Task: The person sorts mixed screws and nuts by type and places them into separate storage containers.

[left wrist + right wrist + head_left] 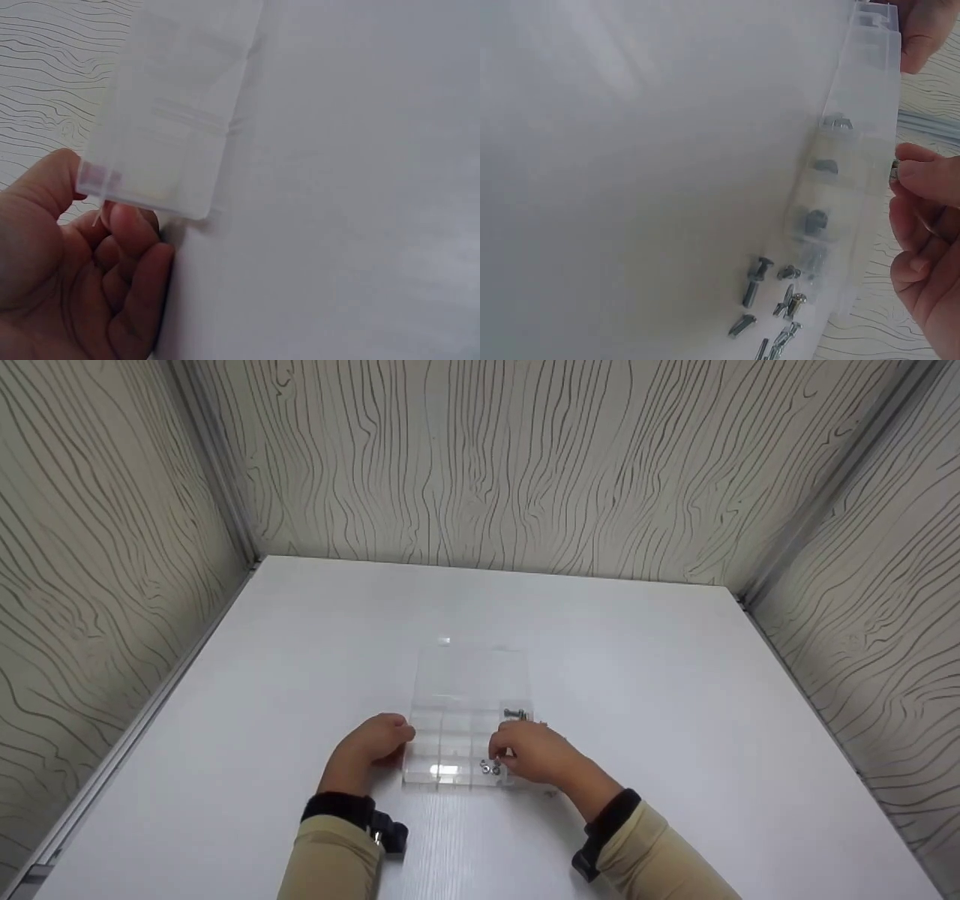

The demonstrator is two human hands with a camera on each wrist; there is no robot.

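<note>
A clear plastic compartment box (450,735) lies on the white table (675,697) with its lid (472,675) folded back. My left hand (401,739) pinches the box's left near corner (165,150) between thumb and fingers (131,225). Curled over the right compartments, my right hand (501,751) pinches a small metal piece at its fingertips (919,171). Small nuts (490,767) and a screw (514,712) sit in the right-hand compartments. Several loose screws (769,307) lie on the table against the box's wall (855,187).
Wood-patterned walls (487,457) close the table in at the back and on both sides. White tabletop stretches all round the box. Both forearms wear beige sleeves with black wrist straps (337,808).
</note>
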